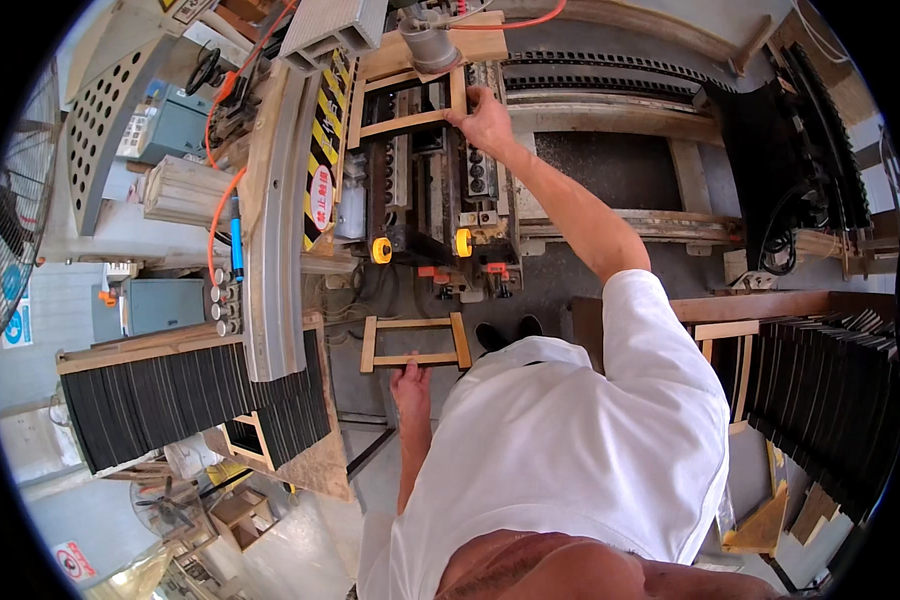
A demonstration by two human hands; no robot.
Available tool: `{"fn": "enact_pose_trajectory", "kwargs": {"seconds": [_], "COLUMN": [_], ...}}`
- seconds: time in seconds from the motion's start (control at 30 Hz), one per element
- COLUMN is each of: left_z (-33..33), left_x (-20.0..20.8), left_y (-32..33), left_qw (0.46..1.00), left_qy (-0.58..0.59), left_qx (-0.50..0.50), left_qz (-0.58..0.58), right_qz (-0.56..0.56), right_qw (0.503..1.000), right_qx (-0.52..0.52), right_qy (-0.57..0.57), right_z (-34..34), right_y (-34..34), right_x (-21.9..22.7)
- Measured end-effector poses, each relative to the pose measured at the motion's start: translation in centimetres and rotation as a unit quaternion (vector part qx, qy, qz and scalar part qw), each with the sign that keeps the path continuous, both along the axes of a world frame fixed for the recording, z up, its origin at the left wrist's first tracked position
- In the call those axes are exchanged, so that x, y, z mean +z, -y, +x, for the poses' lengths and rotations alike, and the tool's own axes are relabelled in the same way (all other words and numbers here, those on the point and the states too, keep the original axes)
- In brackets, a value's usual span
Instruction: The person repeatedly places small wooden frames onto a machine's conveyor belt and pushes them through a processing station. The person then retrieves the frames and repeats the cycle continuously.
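A worker's right hand (485,122), thumb and fingers closed, grips the near right corner of a rectangular pale-wood frame (402,125) lying on a woodworking machine beneath a grey metal cylinder (430,48). The left hand (410,388), lower and nearer the body, holds a second pale-wood frame (415,359) by its near rail, fingers curled at the wood, above the floor and well apart from the first.

Two yellow wheels (381,250) face the worker on the machine's near end, between the two frames. To the left runs a long grey metal beam (275,220), with black-and-yellow striped tape (317,205) along the panel beside it and an orange hose (210,225) beyond. Dark shoes (530,326) show just right of the second frame, in front of the worker's white T-shirt (570,450).

At lower left stands a long row of black-sided frames (160,405); another row of dark frames (815,400) stands at right. Farther out, a pedestal fan (165,508) sits at lower left.
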State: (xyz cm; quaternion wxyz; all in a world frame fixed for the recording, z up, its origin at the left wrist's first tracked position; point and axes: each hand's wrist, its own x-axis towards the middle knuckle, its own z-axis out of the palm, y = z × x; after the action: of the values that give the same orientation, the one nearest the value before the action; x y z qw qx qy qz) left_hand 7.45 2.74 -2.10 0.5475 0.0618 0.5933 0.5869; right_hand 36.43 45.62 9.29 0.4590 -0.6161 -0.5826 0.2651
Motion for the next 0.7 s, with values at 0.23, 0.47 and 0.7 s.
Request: {"fn": "enact_pose_trajectory", "kwargs": {"seconds": [0.23, 0.47, 0.7], "left_z": [0.5, 0.5, 1.2], "left_x": [1.2, 0.1, -1.2], "left_y": [-1.4, -0.5, 1.7], "left_qw": [0.999, 1.000, 0.997], "left_qy": [-0.008, -0.016, 0.004], "left_qx": [-0.036, 0.006, 0.073], "left_qz": [-0.025, -0.001, -0.033], "right_qz": [-0.030, 0.294, 0.129], "right_qw": [0.998, 0.888, 0.785], "right_qx": [0.038, 0.157, 0.276], "right_qy": [-0.047, 0.318, 0.540], "right_z": [1.2, -3.0, -7.0], "right_y": [-0.4, 1.0, -3.7], "right_x": [0.3, 3.6, 4.0]}}
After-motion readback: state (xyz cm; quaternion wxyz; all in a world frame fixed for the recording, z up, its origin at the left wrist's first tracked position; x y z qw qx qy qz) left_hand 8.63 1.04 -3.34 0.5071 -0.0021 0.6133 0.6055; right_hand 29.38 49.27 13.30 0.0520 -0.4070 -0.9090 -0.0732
